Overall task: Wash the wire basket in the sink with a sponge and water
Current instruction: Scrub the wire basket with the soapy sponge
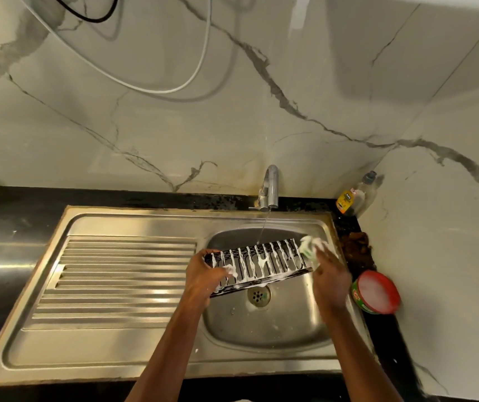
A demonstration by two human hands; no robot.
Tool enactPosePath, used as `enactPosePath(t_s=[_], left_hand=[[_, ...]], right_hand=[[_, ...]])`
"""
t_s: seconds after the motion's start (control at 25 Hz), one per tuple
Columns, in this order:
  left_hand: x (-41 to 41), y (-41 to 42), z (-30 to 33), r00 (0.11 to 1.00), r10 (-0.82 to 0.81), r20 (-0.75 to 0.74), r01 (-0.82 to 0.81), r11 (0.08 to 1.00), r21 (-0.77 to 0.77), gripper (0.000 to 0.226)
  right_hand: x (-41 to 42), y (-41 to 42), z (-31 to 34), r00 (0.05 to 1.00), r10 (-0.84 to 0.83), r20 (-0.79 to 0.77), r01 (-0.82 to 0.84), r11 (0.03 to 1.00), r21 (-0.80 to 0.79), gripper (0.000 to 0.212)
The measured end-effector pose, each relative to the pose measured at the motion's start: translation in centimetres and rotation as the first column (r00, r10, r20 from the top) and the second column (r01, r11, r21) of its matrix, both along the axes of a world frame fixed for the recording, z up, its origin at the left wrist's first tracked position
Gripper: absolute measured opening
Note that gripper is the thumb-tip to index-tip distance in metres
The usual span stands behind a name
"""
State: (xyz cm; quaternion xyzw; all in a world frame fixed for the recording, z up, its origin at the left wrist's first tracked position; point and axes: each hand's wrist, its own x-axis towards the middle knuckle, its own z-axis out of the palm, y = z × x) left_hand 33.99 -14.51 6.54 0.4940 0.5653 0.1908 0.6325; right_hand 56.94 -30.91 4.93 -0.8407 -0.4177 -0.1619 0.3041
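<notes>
Left hand (203, 275) grips wire basket (257, 264); right hand (329, 281) seemingly clutches sponge (309, 248).

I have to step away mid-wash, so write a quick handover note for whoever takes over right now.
Left hand grips the left end of the wire basket, held tilted above the sink basin.
Right hand holds the soapy sponge against the basket's right end.
Faucet is running; the stream lands on the basket's far edge.
Done: wires are covered in suds.
Left: finish scrubbing, rinse off the foam, shut the faucet.
Red soap tub sits right of the sink.
</notes>
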Motion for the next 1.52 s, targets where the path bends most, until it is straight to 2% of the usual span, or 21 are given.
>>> enactPosePath(t_s=[0.08, 0.12, 0.16, 0.2, 0.24, 0.32, 0.44, 0.52, 0.56, 0.64, 0.68, 0.8, 0.88, 1.04, 1.12, 1.2, 1.24, 1.32, 1.4, 1.44, 1.52], left_hand=[[-0.7, 0.4, -0.5, 0.999, -0.015, 0.030, 0.016, 1.000, -0.012, 0.051], [-0.8, 0.7, -0.7, 0.998, -0.028, 0.048, 0.029, 0.999, -0.013, 0.047], [-0.8, 0.9, -0.7, 0.997, -0.041, 0.067, 0.043, 0.999, -0.018, 0.045], [-0.8, 1.0, -0.7, 0.995, -0.058, 0.082, 0.060, 0.998, -0.018, 0.045], [-0.7, 1.1, -0.8, 0.994, -0.066, 0.091, 0.068, 0.997, -0.019, 0.046], [-0.4, 1.2, -1.2, 0.991, -0.065, 0.117, 0.068, 0.997, -0.023, 0.048], [-0.3, 1.9, -1.5, 0.982, -0.089, 0.167, 0.097, 0.995, -0.036, 0.044], [-0.3, 2.8, -0.5, 0.991, -0.084, 0.108, 0.086, 0.996, -0.015, 0.044], [-0.4, 2.9, 0.4, 0.998, -0.062, 0.017, 0.061, 0.997, 0.040, 0.041], [0.1, 1.9, 1.5, 0.978, 0.055, -0.202, -0.001, 0.965, 0.261, 0.034], [1.0, 0.9, 2.2, 0.982, 0.056, -0.180, -0.004, 0.961, 0.277, 0.027], [5.6, -3.4, 2.7, 0.990, -0.128, 0.064, 0.129, 0.992, -0.003, 0.011], [7.9, -4.7, 1.2, 0.983, -0.175, 0.048, 0.180, 0.977, -0.118, 0.033], [9.4, -4.1, 0.0, 0.983, 0.029, 0.180, 0.035, 0.938, -0.346, 0.056], [9.4, -4.4, 1.1, 0.986, 0.076, 0.146, -0.035, 0.963, -0.269, 0.052], [9.0, -5.2, 2.1, 0.991, 0.096, 0.094, -0.090, 0.993, -0.070, 0.042], [8.6, -5.5, 2.1, 0.991, 0.096, 0.097, -0.095, 0.995, -0.017, 0.038], [8.0, -5.9, 1.8, 0.988, 0.103, 0.119, -0.107, 0.994, 0.025, 0.036], [7.9, -5.8, 1.2, 0.989, 0.077, 0.129, -0.088, 0.993, 0.079, 0.043], [7.9, -5.8, 1.1, 0.989, 0.050, 0.141, -0.068, 0.990, 0.125, 0.048], [8.0, -5.8, 1.5, 0.979, 0.003, 0.204, -0.043, 0.980, 0.194, 0.050]], right_hand=[[0.9, -0.2, 0.3, 0.951, -0.152, -0.268, 0.153, 0.988, -0.015, 0.045], [0.9, 0.1, 0.8, 0.857, -0.167, -0.487, 0.202, 0.979, 0.019, 0.043], [0.8, 0.3, 1.2, 0.703, -0.104, -0.703, 0.232, 0.969, 0.088, 0.041], [0.5, 0.5, 1.9, 0.536, -0.004, -0.844, 0.265, 0.950, 0.164, 0.039], [0.1, 0.9, 2.5, 0.415, 0.085, -0.906, 0.305, 0.925, 0.226, 0.039], [-0.6, 1.4, 3.4, 0.291, 0.194, -0.937, 0.339, 0.895, 0.291, 0.048], [0.0, 1.7, 4.2, 0.168, 0.310, -0.936, 0.397, 0.847, 0.353, 0.052], [0.4, 1.8, 4.3, 0.113, 0.356, -0.928, 0.410, 0.833, 0.370, 0.053], [0.3, 1.9, 4.3, 0.113, 0.355, -0.928, 0.387, 0.844, 0.370, 0.052], [-0.9, 2.4, 4.4, 0.195, 0.286, -0.938, 0.271, 0.904, 0.332, 0.047], [-1.6, 2.9, 4.3, 0.244, 0.238, -0.940, 0.206, 0.935, 0.290, 0.043], [-3.4, 3.9, 3.6, 0.337, 0.102, -0.936, 0.109, 0.983, 0.146, 0.037], [-4.3, 4.5, 3.2, 0.383, 0.066, -0.921, 0.080, 0.991, 0.104, 0.035], [-5.4, 4.8, 4.0, 0.472, 0.066, -0.879, -0.023, 0.998, 0.062, 0.036], [-4.8, 3.9, 5.2, 0.579, 0.020, -0.815, -0.024, 1.000, 0.008, 0.028], [-3.9, 2.5, 6.4, 0.770, -0.080, -0.633, 0.077, 0.997, -0.033, 0.023], [-3.5, 1.9, 6.7, 0.827, -0.148, -0.542, 0.155, 0.987, -0.033, 0.026], [-3.6, 1.7, 6.3, 0.851, -0.238, -0.468, 0.258, 0.966, -0.024, 0.036], [-5.6, 2.1, 5.2, 0.880, -0.155, -0.448, 0.186, 0.982, 0.025, 0.042], [-7.1, 2.4, 4.9, 0.914, -0.029, -0.405, 0.071, 0.994, 0.087, 0.046], [-9.2, 2.6, 4.3, 0.947, 0.249, -0.202, -0.211, 0.958, 0.192, 0.048]])
